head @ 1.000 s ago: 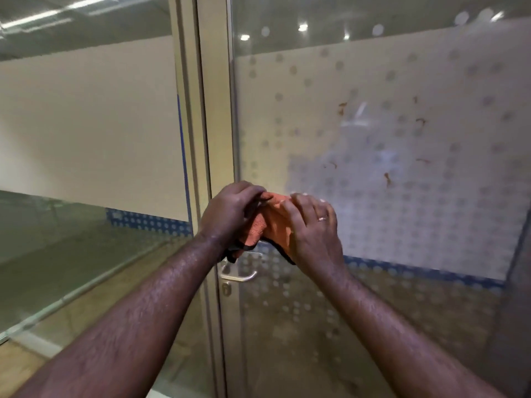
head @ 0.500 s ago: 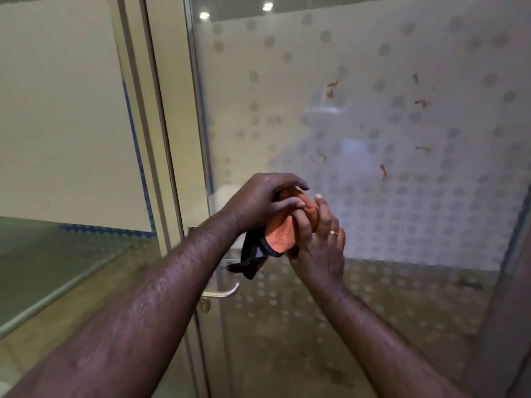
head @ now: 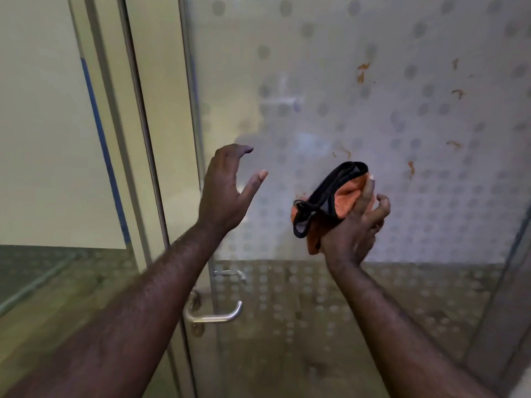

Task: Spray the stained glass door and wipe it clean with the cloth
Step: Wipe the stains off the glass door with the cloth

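The frosted, dotted glass door (head: 330,81) fills the middle and right of the head view. Several orange-brown stains (head: 362,72) are scattered over its upper right part. My right hand (head: 356,225) is raised in front of the glass and is shut on a folded orange cloth (head: 324,202) with a black edge. The cloth sits just below and left of the stains. My left hand (head: 227,191) hovers to the left of the cloth, fingers spread, holding nothing. No spray bottle is in view.
A metal lever handle (head: 214,314) sits low on the door's left edge. A pale metal door frame (head: 155,110) runs down beside it. A fixed glass panel (head: 48,139) with a blue strip lies to the left.
Both hands were together on the cloth; my left hand has let go and moved left. My right hand has carried the cloth up and right. The view has shifted closer to the glass.
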A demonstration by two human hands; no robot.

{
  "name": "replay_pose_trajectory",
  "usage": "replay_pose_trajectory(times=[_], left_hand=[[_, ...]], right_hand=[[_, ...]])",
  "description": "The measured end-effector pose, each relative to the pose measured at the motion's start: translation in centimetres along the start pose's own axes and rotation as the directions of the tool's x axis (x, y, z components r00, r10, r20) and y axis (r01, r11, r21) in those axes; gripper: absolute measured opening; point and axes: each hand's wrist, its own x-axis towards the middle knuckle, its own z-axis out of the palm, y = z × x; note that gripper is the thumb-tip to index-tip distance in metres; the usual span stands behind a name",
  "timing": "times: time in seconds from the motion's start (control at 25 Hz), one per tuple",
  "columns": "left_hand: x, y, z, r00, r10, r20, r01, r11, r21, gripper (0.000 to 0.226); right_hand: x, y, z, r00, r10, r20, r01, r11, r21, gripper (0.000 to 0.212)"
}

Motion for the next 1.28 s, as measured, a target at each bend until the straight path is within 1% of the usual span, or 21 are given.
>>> replay_pose_trajectory(times=[0.08, 0.12, 0.24, 0.28, 0.36, 0.44, 0.48, 0.56, 0.68, 0.76, 0.84, 0.88, 0.92, 0.96, 1.0, 1.04, 1.08, 1.12, 1.16, 1.2, 1.28], left_hand=[[0.1, -1.3, 0.5, 0.999, 0.027, -0.035, -0.024, 0.995, 0.092, 0.047], [0.1, -1.9, 0.8, 0.998, 0.033, -0.051, -0.026, 0.991, 0.131, 0.049], [-0.2, -3.3, 1.7, 0.995, 0.076, -0.067, -0.061, 0.979, 0.192, 0.052], [-0.3, -3.9, 1.9, 0.993, 0.099, -0.071, -0.083, 0.976, 0.199, 0.052], [-0.3, -5.1, 2.1, 0.985, 0.151, -0.086, -0.131, 0.971, 0.202, 0.052], [-0.2, -6.1, 2.3, 0.979, 0.187, -0.084, -0.169, 0.968, 0.185, 0.051], [-0.1, -6.6, 2.5, 0.976, 0.201, -0.077, -0.186, 0.967, 0.174, 0.052], [0.1, -7.5, 2.9, 0.97, 0.235, -0.067, -0.222, 0.961, 0.166, 0.055], [0.3, -8.7, 3.4, 0.962, 0.267, -0.05, -0.254, 0.949, 0.186, 0.059], [0.3, -9.3, 3.7, 0.962, 0.27, -0.039, -0.257, 0.946, 0.199, 0.061], [0.1, -9.7, 4.0, 0.961, 0.274, -0.038, -0.26, 0.941, 0.216, 0.062], [0.1, -9.9, 4.2, 0.958, 0.282, -0.045, -0.265, 0.938, 0.222, 0.061], [0.1, -10.1, 4.3, 0.955, 0.29, -0.056, -0.272, 0.936, 0.223, 0.061], [0.0, -10.2, 4.4, 0.952, 0.298, -0.068, -0.277, 0.935, 0.22, 0.061], [0.0, -10.3, 4.5, 0.948, 0.307, -0.078, -0.285, 0.933, 0.218, 0.061], [0.0, -10.5, 4.5, 0.945, 0.316, -0.085, -0.292, 0.931, 0.219, 0.061], [0.0, -10.6, 4.5, 0.941, 0.325, -0.089, -0.3, 0.928, 0.22, 0.061], [-0.1, -10.7, 4.6, 0.939, 0.333, -0.091, -0.307, 0.926, 0.22, 0.061], [-0.1, -10.7, 4.6, 0.936, 0.338, -0.095, -0.311, 0.925, 0.218, 0.061], [-0.1, -10.6, 4.6, 0.936, 0.336, -0.103, -0.309, 0.927, 0.213, 0.061], [0.0, -10.7, 4.7, 0.938, 0.325, -0.12, -0.301, 0.935, 0.187, 0.059]], right_hand=[[-0.1, 0.0, 1.2, 0.999, 0.024, -0.025, -0.026, 0.996, -0.083, 0.097], [-0.2, 0.0, 2.0, 0.999, -0.002, -0.038, -0.003, 0.992, -0.125, 0.095], [-0.6, -0.5, 3.8, 0.983, -0.178, -0.032, 0.167, 0.961, -0.219, 0.097], [-0.7, -0.5, 4.4, 0.968, -0.247, -0.035, 0.233, 0.947, -0.219, 0.096], [-1.1, -0.3, 5.4, 0.933, -0.359, -0.033, 0.352, 0.926, -0.139, 0.091], [-1.9, 0.0, 6.0, 0.901, -0.433, 0.018, 0.433, 0.899, -0.063, 0.093], [-2.3, 0.3, 6.3, 0.879, -0.474, 0.055, 0.477, 0.877, -0.062, 0.097], [-2.9, 0.7, 6.7, 0.833, -0.542, 0.111, 0.553, 0.823, -0.128, 0.099], [-3.1, 1.4, 7.2, 0.811, -0.579, 0.086, 0.582, 0.784, -0.215, 0.085], [-3.4, 2.3, 7.9, 0.797, -0.604, 0.028, 0.592, 0.771, -0.235, 0.072], [-4.1, 3.3, 8.6, 0.773, -0.634, -0.012, 0.617, 0.756, -0.216, 0.069], [-5.0, 3.9, 9.0, 0.745, -0.667, -0.001, 0.654, 0.73, -0.196, 0.07], [-6.3, 4.6, 9.4, 0.691, -0.722, 0.043, 0.716, 0.675, -0.178, 0.071], [-8.1, 5.6, 10.0, 0.598, -0.793, 0.12, 0.8, 0.578, -0.162, 0.07], [-10.1, 6.8, 10.5, 0.462, -0.861, 0.215, 0.887, 0.439, -0.144, 0.065], [-11.9, 8.0, 10.9, 0.304, -0.904, 0.3, 0.952, 0.278, -0.126, 0.06], [-12.9, 9.1, 11.2, 0.172, -0.921, 0.351, 0.984, 0.143, -0.108, 0.056], [-13.1, 9.7, 11.5, 0.093, -0.926, 0.366, 0.994, 0.063, -0.093, 0.052], [-12.7, 9.5, 11.6, 0.061, -0.934, 0.353, 0.996, 0.033, -0.085, 0.05], [-12.1, 8.7, 11.7, 0.065, -0.943, 0.326, 0.996, 0.04, -0.084, 0.048], [-10.2, 6.0, 11.2, 0.143, -0.957, 0.251, 0.989, 0.125, -0.084, 0.048]])
